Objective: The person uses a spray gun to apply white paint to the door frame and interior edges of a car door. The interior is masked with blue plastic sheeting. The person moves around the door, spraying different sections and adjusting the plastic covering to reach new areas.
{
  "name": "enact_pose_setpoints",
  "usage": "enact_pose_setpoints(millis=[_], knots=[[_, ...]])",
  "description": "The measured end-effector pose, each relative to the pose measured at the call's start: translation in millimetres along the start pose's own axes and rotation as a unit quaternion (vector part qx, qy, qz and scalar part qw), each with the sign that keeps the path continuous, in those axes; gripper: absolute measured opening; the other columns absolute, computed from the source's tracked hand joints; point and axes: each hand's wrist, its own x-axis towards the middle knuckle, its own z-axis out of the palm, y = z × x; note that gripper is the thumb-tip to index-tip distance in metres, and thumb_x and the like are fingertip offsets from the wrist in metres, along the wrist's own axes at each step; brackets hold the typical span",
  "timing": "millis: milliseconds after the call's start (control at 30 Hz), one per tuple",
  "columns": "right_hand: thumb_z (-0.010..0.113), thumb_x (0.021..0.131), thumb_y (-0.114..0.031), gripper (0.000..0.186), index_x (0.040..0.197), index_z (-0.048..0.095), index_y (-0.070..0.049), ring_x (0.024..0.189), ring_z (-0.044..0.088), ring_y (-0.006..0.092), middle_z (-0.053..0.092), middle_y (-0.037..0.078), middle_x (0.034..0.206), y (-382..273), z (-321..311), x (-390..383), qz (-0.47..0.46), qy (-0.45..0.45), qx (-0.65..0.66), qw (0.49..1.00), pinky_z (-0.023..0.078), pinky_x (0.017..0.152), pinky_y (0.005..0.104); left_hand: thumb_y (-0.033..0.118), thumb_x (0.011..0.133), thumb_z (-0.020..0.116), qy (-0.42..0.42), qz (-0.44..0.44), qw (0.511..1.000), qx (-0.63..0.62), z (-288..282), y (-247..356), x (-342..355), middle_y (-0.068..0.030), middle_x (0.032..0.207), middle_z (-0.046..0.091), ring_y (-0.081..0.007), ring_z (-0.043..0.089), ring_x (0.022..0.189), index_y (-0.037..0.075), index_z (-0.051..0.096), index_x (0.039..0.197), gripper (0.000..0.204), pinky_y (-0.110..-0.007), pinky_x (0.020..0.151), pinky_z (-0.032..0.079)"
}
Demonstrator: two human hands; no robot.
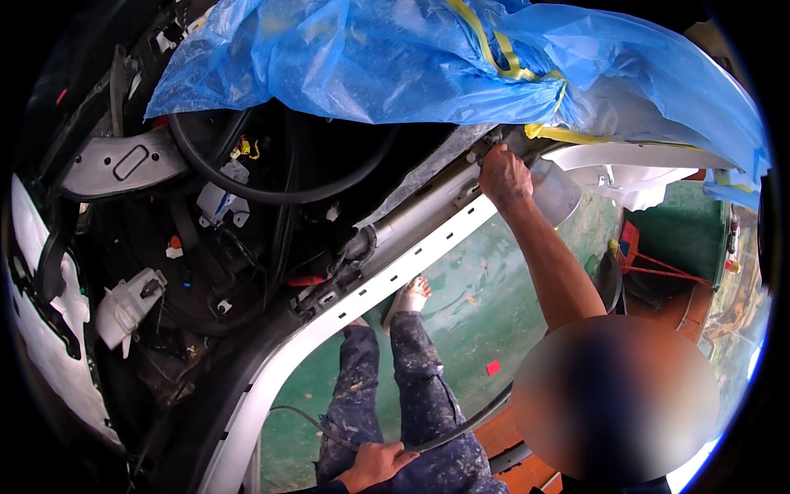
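Observation:
My right hand (504, 177) grips a metal spray gun (485, 151) with a grey cup (555, 196), just over the white, slotted body sill (424, 251) of a vehicle. My right forearm reaches up from the lower right. At the bottom centre my left hand (377, 463) is closed on a black hose (477, 416), which crosses in front of my paint-spotted dark trousers (424, 412).
Blue plastic sheeting (321, 58) with yellow tape covers the top. The dark interior holds a steering wheel (288, 198), wiring and a white reservoir (123, 317). A green floor (461, 321) and red-framed cart (666, 272) show beyond. A blurred patch hides the lower right.

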Motion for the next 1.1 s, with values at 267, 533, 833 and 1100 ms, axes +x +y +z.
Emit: enact_pose_setpoints(millis=[267, 533, 833, 1100], knots=[[0.048, 0.093, -0.014, 0.030, 0.112, 0.055, 0.007, 0.103, 0.068, 0.0435, 0.069, 0.028, 0.107, 0, -1, -4, -0.016, -0.010, -0.006, 1.000, 0.055, 0.090, 0.0479, 0.048, 0.092, 0.066, 0.001, -0.001, 1.000, -0.002, -6, 2, -4, -0.0093, 0.052, 0.055, -0.0345, 0.060, 0.050, 0.010, 0.052, 0.064, 0.049, -0.045, 0.044, 0.045], [0.048, 0.090, -0.013, 0.028, 0.106, 0.054, 0.009, 0.094, 0.068, 0.0476, 0.069, 0.031, 0.099, -1, -8, -45, -0.066, -0.037, 0.023, 0.997, 0.056, 0.084, 0.0514, 0.048, 0.092, 0.067, -0.011, 0.021, 1.000, 0.002, -11, 4, -9, -0.0099, 0.052, 0.054, -0.0349, 0.060, 0.050, 0.010, 0.052, 0.064, 0.049, -0.045, 0.045, 0.046], [0.047, 0.090, -0.011, 0.025, 0.103, 0.052, 0.009, 0.093, 0.068, 0.0488, 0.068, 0.034, 0.096, 7, -1, -40, -0.090, -0.026, 0.023, 0.995, 0.055, 0.084, 0.0533, 0.048, 0.092, 0.067, -0.022, 0.009, 1.000, 0.014, -12, 5, -5, -0.0107, 0.051, 0.054, -0.0354, 0.060, 0.050, 0.010, 0.052, 0.065, 0.049, -0.045, 0.045, 0.045], [0.048, 0.089, -0.010, 0.024, 0.104, 0.053, 0.007, 0.095, 0.068, 0.0477, 0.068, 0.033, 0.099, 8, 5, -24, -0.076, 0.026, 0.007, 0.997, 0.056, 0.085, 0.0513, 0.048, 0.091, 0.067, -0.001, 0.003, 1.000, 0.020, -11, 3, -4, -0.0111, 0.052, 0.055, -0.0358, 0.060, 0.051, 0.010, 0.054, 0.065, 0.049, -0.046, 0.045, 0.045]])
